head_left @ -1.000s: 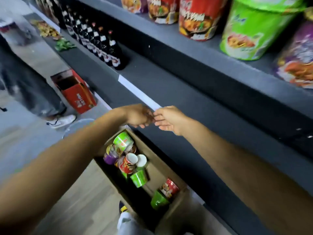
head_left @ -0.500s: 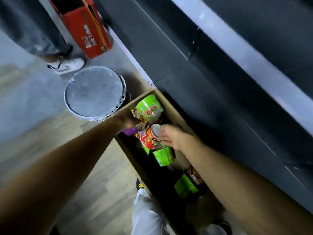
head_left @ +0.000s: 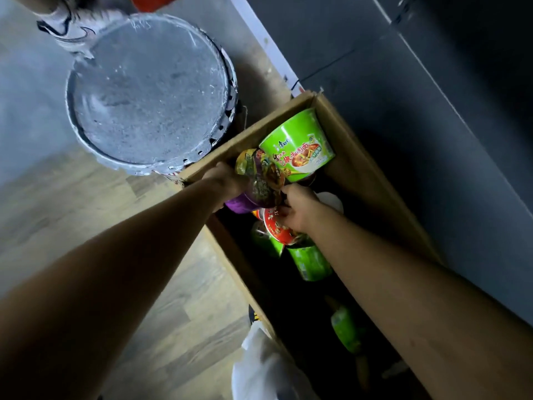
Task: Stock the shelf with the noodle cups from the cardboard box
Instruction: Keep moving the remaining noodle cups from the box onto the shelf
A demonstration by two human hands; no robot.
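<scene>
An open cardboard box [head_left: 372, 180] stands on the floor against the dark shelf base [head_left: 432, 125]. Several noodle cups lie inside it. A large green cup [head_left: 300, 151] rests at the far end. My left hand [head_left: 227, 180] grips a purple cup [head_left: 259, 183] by its side, just inside the box's left wall. My right hand [head_left: 297, 209] has its fingers curled over the rim of a red cup [head_left: 278, 229]. Below it lie more green cups [head_left: 311, 262], and another green cup [head_left: 346, 327] lies deep in shadow.
A round grey paint-spattered bucket lid [head_left: 150, 90] sits on the floor left of the box. Another person's white sneaker [head_left: 66, 21] shows at the top left. My own white trouser leg [head_left: 268, 370] is at the bottom, on the wood floor [head_left: 178, 313].
My view has tilted down from the shelves to the box. Both hands dropped from the shelf edge into the box; the left took hold of the purple cup, the right closed on the red cup.
</scene>
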